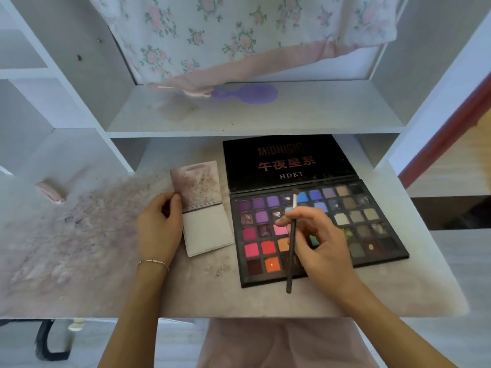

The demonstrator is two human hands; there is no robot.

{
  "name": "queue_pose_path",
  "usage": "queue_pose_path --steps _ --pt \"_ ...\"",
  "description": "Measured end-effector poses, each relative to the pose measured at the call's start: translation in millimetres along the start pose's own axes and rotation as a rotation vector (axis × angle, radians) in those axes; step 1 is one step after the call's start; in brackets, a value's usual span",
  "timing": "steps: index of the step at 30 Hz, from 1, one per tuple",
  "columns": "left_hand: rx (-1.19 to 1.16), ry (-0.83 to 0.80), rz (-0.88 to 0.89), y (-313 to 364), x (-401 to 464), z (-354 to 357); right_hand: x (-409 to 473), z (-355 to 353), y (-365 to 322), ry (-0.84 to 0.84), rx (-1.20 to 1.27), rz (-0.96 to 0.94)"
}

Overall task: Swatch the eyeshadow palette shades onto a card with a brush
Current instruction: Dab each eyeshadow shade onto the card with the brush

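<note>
An open black eyeshadow palette lies on the desk at the right, its lid folded back and its pans showing purples, blues, pinks, oranges and browns. My right hand hovers over the pans and holds a thin black brush, whose pale tip rests over a blue pan in the top row. Left of the palette lies a folded card. Its upper flap is stained with pink and dark powder, and its lower part is plain white. My left hand pinches the card's left edge at the fold.
The desk top is dusted with pink and dark powder on the left, where a small pink object lies. A purple hand mirror lies on the shelf behind, under a hanging floral cloth. White shelf walls stand on both sides.
</note>
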State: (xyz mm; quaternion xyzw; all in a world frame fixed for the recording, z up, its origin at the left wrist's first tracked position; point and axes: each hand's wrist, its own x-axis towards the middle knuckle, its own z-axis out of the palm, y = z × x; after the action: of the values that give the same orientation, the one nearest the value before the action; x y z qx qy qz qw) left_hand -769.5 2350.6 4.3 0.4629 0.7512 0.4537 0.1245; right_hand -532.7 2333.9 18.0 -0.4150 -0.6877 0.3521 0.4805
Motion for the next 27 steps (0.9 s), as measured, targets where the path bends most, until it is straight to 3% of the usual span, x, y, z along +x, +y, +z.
queue_pose_path --steps 6,11,15,27 --pt "-0.017 -0.042 0.036 -1 7 7 19 2 8 -0.01 0.019 -0.018" --pt "-0.024 -0.059 0.042 -7 10 8 48 13 11 -0.029 0.183 0.156" --pt "-0.013 -0.047 0.066 -8 9 8 67 23 14 -0.066 0.224 0.19" --pt "-0.075 -0.001 0.002 -9 11 10 73 32 26 -0.059 0.094 0.217"
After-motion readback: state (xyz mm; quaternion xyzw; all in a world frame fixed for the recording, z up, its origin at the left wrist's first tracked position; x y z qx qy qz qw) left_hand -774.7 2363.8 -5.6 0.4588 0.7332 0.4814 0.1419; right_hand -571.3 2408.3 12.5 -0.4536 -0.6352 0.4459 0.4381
